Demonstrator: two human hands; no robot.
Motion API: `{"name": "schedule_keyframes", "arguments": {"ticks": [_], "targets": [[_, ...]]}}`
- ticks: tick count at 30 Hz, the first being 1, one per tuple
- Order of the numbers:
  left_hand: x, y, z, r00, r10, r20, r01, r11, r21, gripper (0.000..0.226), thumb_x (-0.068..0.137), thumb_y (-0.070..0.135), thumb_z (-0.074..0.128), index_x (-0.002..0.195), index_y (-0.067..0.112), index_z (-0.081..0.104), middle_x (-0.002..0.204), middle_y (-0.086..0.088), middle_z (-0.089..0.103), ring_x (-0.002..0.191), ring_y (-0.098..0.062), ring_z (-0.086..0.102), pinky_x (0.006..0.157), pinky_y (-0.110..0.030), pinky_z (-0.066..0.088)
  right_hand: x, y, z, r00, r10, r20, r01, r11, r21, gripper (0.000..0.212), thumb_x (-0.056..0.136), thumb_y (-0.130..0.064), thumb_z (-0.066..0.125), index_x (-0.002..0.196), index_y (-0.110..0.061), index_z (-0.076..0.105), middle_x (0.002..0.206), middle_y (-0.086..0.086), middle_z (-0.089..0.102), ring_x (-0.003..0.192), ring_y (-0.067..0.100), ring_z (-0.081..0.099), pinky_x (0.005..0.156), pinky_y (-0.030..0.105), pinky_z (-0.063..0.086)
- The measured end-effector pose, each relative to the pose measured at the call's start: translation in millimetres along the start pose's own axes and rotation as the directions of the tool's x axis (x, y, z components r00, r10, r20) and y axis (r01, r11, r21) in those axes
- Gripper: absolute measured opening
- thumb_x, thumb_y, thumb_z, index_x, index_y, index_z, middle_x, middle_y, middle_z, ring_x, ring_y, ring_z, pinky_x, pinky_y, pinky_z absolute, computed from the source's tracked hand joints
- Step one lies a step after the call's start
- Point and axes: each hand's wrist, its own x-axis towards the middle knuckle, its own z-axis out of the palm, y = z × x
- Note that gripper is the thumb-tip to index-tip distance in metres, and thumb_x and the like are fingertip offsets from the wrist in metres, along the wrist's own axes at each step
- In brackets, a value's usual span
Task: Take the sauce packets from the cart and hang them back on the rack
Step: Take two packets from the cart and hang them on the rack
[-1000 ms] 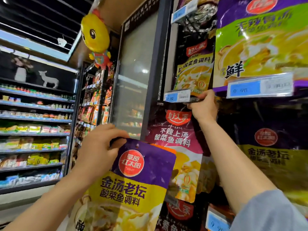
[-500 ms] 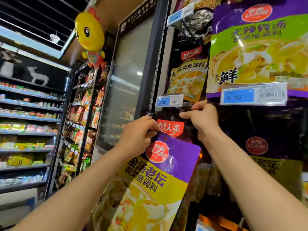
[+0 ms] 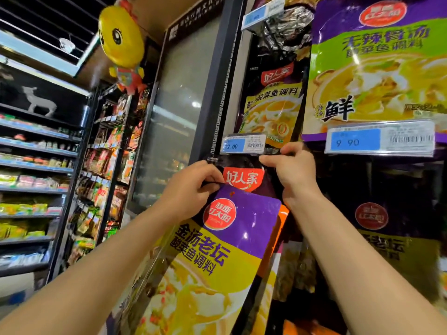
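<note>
Under the price tag (image 3: 243, 144), left fingers (image 3: 212, 175) pinch the purple packet's (image 3: 242, 228) top edge; right fingers (image 3: 273, 163) pinch the hook.

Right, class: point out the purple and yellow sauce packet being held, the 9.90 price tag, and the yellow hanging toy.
purple and yellow sauce packet (image 3: 244, 228), head view, on its purple upper panel.
9.90 price tag (image 3: 350, 141), head view, on its blue price field.
yellow hanging toy (image 3: 121, 37), head view, on its round yellow face.
</note>
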Motion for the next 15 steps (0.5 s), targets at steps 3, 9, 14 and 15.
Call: {"name": "schedule_keyframes", "arguments": {"ticks": [3,9,14,15], "targets": [[0.1,-2.9,-3.0,1.0,0.011,0.0,-0.011,1.0,-0.002,0.017,0.081,0.002,0.065,0.086,0.018,0.065,0.08,0.015,0.053,0.08,-0.014,0.058,0.076,-0.042,0.049,7.0,6.0,10.1,0.997,0.054,-0.053,-0.055,0.998,-0.015,0.041,0.06,-0.006,0.077,0.075,-0.027,0.045,0.092,0.006,0.058,0.093,0.033,0.062,0.079,0.05,0.054],[-6.4,-10.5,-8.5,0.998,-0.043,-0.039,0.043,0.999,-0.02,0.018,0.081,0.002,0.066,0.085,0.019,0.065,0.084,0.006,0.059,0.083,-0.016,0.061,0.077,-0.043,0.05,13.8,6.1,20.8,0.99,0.072,-0.121,-0.073,0.997,0.0,0.04,0.066,0.0,0.072,0.073,-0.025,0.042,0.094,0.009,0.058,0.095,0.033,0.061,0.079,0.052,0.054],[-15.5,-9.9,-11.8,1.0,-0.02,-0.014,0.021,0.996,0.082,0.013,0.083,0.006,0.065,0.089,0.018,0.067,0.083,0.008,0.056,0.083,-0.016,0.058,0.073,-0.038,0.048,22.2,10.1,12.9,0.985,-0.066,-0.16,0.038,0.985,-0.168,0.04,0.069,-0.002,0.072,0.071,-0.026,0.04,0.091,0.002,0.056,0.087,0.023,0.057,0.069,0.037,0.051],[-17.9,-10.3,-11.6,1.0,-0.025,-0.008,0.026,0.994,0.102,0.013,0.083,0.008,0.065,0.089,0.019,0.067,0.083,0.009,0.056,0.084,-0.016,0.058,0.072,-0.036,0.047,21.4,12.6,12.6,0.983,-0.105,-0.15,0.067,0.968,-0.24,0.04,0.069,-0.004,0.073,0.07,-0.027,0.04,0.093,0.005,0.059,0.087,0.024,0.058,0.069,0.038,0.052]]}}
